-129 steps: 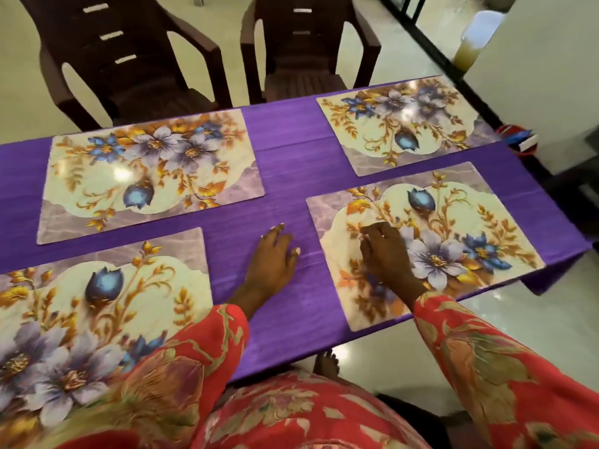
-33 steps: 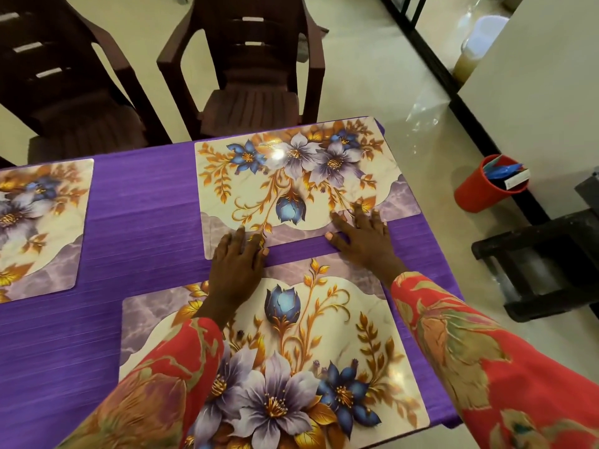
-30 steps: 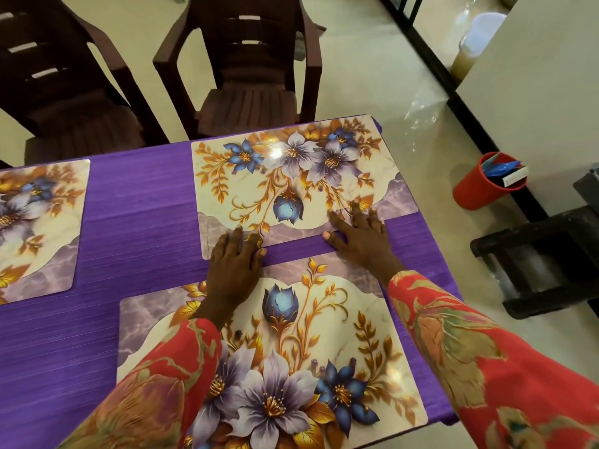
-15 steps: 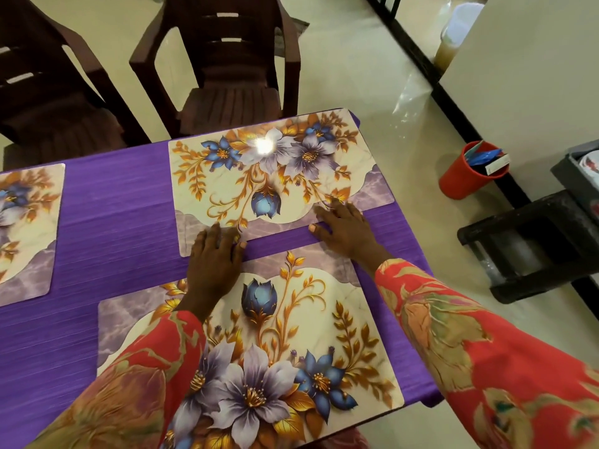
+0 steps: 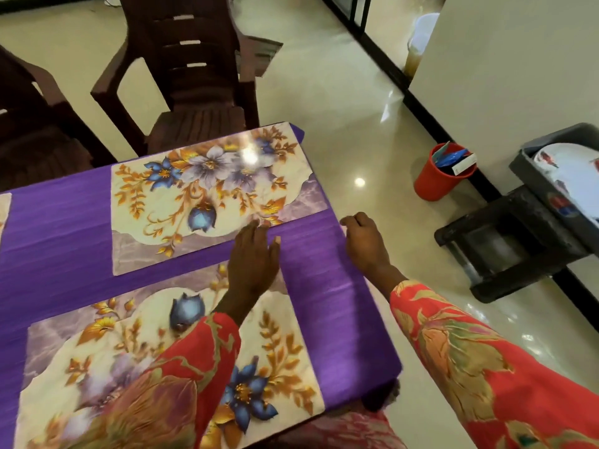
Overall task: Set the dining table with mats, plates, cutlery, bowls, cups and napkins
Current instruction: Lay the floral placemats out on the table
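Two floral place mats lie on the purple tablecloth [image 5: 327,299]: the far mat [image 5: 207,196] near the table's back corner and the near mat [image 5: 136,345] in front of me, partly under my left sleeve. My left hand [image 5: 254,260] lies flat with straight fingers between the two mats, fingertips at the far mat's near edge. At the table's right edge my right hand [image 5: 364,241] hovers with fingers loosely curled, holding nothing. White plates [image 5: 570,176] with a painted pattern lie in a dark grey bin [image 5: 531,150] at the far right.
Two dark brown plastic chairs, chair [image 5: 191,79] and chair [image 5: 35,124], stand behind the table. A red bucket [image 5: 437,179] with packets stands on the glossy floor by the wall. The bin rests on a black stand [image 5: 505,241] to the right of the table.
Both hands have left the far mat's near edge and shifted right. My right hand has lifted off to the table's edge. The view has swung right, showing the bin of plates.
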Action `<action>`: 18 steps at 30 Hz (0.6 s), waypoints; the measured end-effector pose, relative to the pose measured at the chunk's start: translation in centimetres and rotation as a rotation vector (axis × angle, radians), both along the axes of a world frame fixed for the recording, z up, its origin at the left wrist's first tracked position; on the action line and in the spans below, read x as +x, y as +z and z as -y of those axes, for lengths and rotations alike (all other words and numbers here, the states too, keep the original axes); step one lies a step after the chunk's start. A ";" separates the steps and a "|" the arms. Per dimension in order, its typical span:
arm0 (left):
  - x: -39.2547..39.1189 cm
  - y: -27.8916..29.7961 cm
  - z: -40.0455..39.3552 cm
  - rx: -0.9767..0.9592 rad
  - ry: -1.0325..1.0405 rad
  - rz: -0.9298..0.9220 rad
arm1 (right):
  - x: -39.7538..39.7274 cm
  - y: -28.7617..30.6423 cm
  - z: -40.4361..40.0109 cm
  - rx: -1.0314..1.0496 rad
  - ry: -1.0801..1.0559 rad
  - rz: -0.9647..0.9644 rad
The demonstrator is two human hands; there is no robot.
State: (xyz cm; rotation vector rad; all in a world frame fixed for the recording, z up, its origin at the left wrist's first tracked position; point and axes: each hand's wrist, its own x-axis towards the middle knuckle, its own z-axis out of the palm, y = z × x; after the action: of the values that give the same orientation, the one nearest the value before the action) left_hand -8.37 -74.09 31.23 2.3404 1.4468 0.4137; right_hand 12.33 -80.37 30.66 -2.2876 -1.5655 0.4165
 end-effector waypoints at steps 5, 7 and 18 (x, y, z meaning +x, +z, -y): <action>10.7 0.3 4.0 0.001 -0.136 -0.026 | 7.8 -0.2 4.6 -0.006 -0.002 0.025; 15.0 0.0 5.7 0.003 -0.193 -0.037 | 11.6 0.0 6.6 -0.030 -0.017 0.049; 32.9 0.5 11.3 0.001 -0.330 0.007 | 27.2 0.6 15.3 -0.128 -0.138 0.100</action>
State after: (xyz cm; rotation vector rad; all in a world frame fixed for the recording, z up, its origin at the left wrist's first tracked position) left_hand 24.57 -85.37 31.69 2.5138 1.0285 0.3298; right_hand 39.58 -95.67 31.27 -2.5315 -1.4527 0.3822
